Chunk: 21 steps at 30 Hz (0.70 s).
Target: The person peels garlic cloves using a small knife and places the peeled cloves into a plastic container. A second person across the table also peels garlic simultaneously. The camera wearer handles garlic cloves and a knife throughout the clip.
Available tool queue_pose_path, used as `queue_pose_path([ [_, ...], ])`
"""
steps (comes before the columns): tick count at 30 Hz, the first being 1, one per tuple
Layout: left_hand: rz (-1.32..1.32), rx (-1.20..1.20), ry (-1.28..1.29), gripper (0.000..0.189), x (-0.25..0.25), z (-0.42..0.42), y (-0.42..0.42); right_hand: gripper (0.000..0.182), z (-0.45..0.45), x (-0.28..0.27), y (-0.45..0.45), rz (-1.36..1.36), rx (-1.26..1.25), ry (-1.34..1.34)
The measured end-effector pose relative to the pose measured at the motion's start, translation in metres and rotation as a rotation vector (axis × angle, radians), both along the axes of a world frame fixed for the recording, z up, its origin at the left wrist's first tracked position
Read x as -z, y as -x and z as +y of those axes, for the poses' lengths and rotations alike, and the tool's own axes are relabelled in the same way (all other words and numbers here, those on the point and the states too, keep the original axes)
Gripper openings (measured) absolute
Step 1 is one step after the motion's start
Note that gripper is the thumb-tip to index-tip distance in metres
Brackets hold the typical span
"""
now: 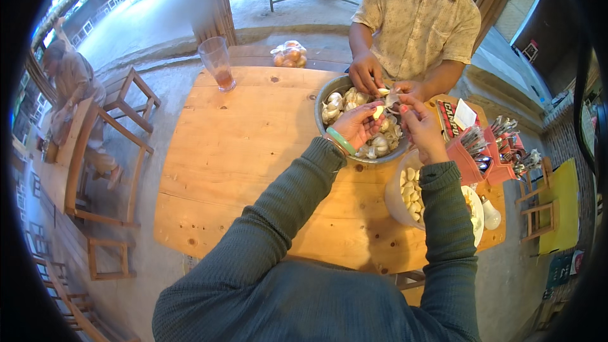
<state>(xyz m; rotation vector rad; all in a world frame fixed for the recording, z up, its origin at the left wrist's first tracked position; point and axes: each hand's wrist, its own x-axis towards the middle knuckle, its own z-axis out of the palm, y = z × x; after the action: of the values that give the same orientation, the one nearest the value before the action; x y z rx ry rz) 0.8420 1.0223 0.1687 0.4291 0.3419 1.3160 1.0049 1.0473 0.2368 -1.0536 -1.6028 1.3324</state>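
Note:
Above a round metal basin (pixel 321 122) of garlic bulbs (pixel 380 145), my left hand (pixel 358 126) holds a pale garlic clove (pixel 378 112) between thumb and fingers. A green bangle (pixel 341 141) circles that wrist. My right hand (pixel 422 126) is over the basin's right side, its fingertips pinched close to some papery garlic skin (pixel 392 99); whether it grips the skin is unclear. Below my right wrist stands a translucent tub (pixel 394 199) of peeled cloves (pixel 411 194), partly hidden by my sleeve.
Across the wooden table (pixel 237 152) a person (pixel 418 23) handles garlic over the same basin. A glass (pixel 218 66) stands at the far left, and a bag of onions (pixel 289 54) lies beyond the edge. Pink cutlery holders (pixel 468 159), a plate (pixel 479 228) and a white bulb (pixel 491 216) are at right.

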Motion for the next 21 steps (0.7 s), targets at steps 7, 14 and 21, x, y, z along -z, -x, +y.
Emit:
queue_pose_path([
  [7, 0.072, -0.078, -0.03, 0.028, 0.003, 0.005, -0.001, 0.033, -0.002, 0.022, -0.009, -0.415, 0.015, -0.462],
  [14, 0.085, -0.103, -0.04, 0.022, 0.004, 0.005, -0.004, 0.045, -0.033, 0.01, 0.009, -0.535, 0.008, -0.387],
  [21, 0.071, -0.132, -0.015, 0.021, 0.014, 0.008, -0.003, 0.038, -0.04, 0.008, 0.012, -0.574, 0.002, -0.416],
])
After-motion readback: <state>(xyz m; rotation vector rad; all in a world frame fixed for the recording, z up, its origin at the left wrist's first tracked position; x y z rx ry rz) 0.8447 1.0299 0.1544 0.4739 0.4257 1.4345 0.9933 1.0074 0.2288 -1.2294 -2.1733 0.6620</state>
